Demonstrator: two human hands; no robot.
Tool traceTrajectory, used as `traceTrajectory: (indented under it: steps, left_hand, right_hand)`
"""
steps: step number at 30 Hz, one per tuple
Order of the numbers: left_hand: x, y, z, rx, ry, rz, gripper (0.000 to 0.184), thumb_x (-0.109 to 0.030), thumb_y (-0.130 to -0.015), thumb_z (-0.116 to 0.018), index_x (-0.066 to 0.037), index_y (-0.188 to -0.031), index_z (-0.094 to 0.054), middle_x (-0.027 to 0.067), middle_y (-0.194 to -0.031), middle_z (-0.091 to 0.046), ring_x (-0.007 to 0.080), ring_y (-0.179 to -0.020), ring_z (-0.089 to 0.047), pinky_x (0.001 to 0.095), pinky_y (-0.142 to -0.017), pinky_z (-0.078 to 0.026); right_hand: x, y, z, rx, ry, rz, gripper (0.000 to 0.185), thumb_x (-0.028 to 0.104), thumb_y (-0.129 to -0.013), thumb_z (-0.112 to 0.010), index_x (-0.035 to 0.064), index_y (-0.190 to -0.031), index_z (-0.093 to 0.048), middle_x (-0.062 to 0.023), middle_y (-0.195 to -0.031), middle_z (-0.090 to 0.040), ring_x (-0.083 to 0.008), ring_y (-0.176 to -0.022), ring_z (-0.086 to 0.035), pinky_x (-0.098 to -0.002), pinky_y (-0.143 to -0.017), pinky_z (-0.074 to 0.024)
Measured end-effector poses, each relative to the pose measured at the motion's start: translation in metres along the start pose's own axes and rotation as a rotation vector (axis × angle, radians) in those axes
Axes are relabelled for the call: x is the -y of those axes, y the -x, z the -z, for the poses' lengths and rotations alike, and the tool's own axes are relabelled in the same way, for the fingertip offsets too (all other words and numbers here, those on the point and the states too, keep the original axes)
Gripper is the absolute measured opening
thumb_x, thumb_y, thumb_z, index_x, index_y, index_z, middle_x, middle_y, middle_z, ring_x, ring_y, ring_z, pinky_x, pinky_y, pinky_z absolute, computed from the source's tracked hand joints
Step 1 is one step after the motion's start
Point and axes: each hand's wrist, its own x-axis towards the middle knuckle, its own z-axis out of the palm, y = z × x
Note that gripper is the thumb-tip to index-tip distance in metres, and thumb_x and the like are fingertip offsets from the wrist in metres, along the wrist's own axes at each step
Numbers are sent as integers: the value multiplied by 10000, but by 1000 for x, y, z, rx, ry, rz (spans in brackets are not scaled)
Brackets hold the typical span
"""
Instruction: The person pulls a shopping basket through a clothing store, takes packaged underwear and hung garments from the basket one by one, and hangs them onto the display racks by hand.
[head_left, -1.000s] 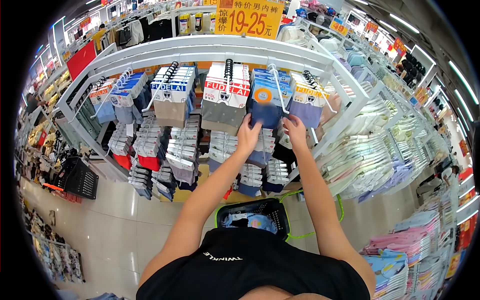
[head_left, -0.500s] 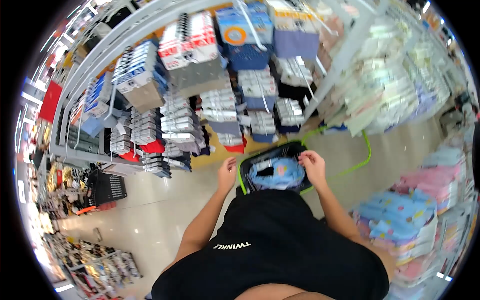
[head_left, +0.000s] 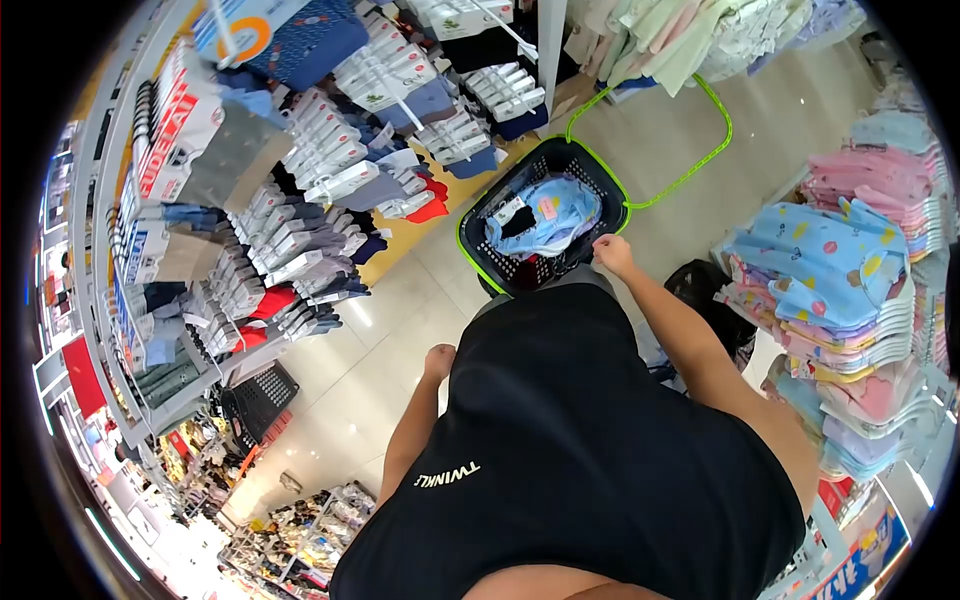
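On the pale floor [head_left: 400,322], beside a white rack [head_left: 551,55] of packaged clothing, sits a green-rimmed black basket [head_left: 588,168], a light-blue garment [head_left: 570,218] inside. The right hand [head_left: 613,257], loosely fisted, is at its near edge, possibly touching; the left hand [head_left: 440,361], curled too, hangs apart.

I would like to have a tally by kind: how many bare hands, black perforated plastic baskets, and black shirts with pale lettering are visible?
Bare hands (left hand, right hand): 2
Black perforated plastic baskets (green-rimmed basket, basket farther left): 2
Black shirt with pale lettering: 1
Total: 5
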Motion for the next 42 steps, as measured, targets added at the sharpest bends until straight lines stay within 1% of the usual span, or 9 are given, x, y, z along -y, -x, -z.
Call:
traceTrajectory:
  steps: [6, 9, 11, 13, 19, 23, 29, 35, 42]
  left_hand:
    - [-9, 21, -9, 35, 17, -103, 318, -281, -884, -587, -11, -1011, -696, 148, -893, -708, 227, -841, -672, 343, -766, -510]
    - [-4, 36, 3, 23, -140, -81, 333, -297, -888, -593, -6, -1015, -693, 161, -918, -709, 240, -860, -675, 344, -770, -510]
    - [10, 42, 18, 45, -139, 18, 341, -303, -889, -595, -2, -1016, -692, 155, -915, -711, 234, -860, -673, 340, -768, -510]
    - [43, 38, 36, 67, -193, 42, 326, -279, -905, -576, 5, -1018, -691, 148, -909, -713, 223, -856, -671, 337, -768, -510]
    - [79, 28, 80, -61, -199, 232, 309, -242, -937, -538, 17, -1002, -694, 143, -882, -705, 212, -840, -663, 326, -769, -509]
    - [136, 21, 107, 27, -874, 156, 312, -271, -935, -545, -3, -986, -696, 146, -840, -698, 230, -784, -673, 349, -716, -502]
    - [119, 33, 69, -153, -497, 445, 284, -243, -914, -553, -19, -1020, -692, 134, -827, -696, 206, -775, -669, 331, -708, -500]
    - [141, 45, 52, -165, -334, 387, 277, -203, -902, -539, -17, -1032, -699, 140, -895, -711, 226, -825, -681, 320, -755, -514]
    - [132, 26, 53, -117, -348, 231, 285, -270, -903, -552, -68, -1025, -712, 150, -960, -706, 302, -922, -675, 379, -810, -519]
  right_hand:
    - [-62, -36, -39, 10, -91, -273, 163, 146, -827, -577, 22, -796, -678, -72, -657, -662, -153, -517, -629, -293, -460, -495]
    - [-81, -70, -81, -47, 21, -131, 190, 211, -820, -576, 61, -806, -692, -71, -659, -669, -181, -588, -662, -348, -617, -528]
    - [-71, -88, -98, -132, 143, -51, 242, 267, -821, -573, 65, -858, -701, -182, -803, -692, -368, -781, -682, -424, -733, -531]
    - [-65, -113, -117, -86, 67, -115, 263, 283, -834, -553, 64, -869, -696, -227, -913, -669, -412, -919, -640, -474, -821, -506]
    - [-91, -208, -207, -174, 79, -103, 210, 226, -806, -589, 58, -913, -659, -187, -917, -688, -385, -894, -656, -479, -800, -525]
    - [-116, -273, -269, -185, 217, 101, 229, 194, -802, -618, 24, -956, -620, -144, -969, -678, -327, -901, -667, -437, -782, -543]
    - [-134, -359, -337, 40, 296, 169, 496, 224, -799, -690, 16, -1206, -496, -171, -1177, -602, -355, -1079, -588, -449, -898, -497]
    - [-104, -331, -319, 84, 376, 231, 347, 236, -720, -758, 84, -1022, -683, -157, -1080, -648, -364, -1069, -584, -437, -883, -499]
    - [-67, -195, -268, -127, 29, 433, 295, 121, -704, -765, 42, -970, -666, -189, -896, -664, -391, -889, -625, -462, -795, -492]
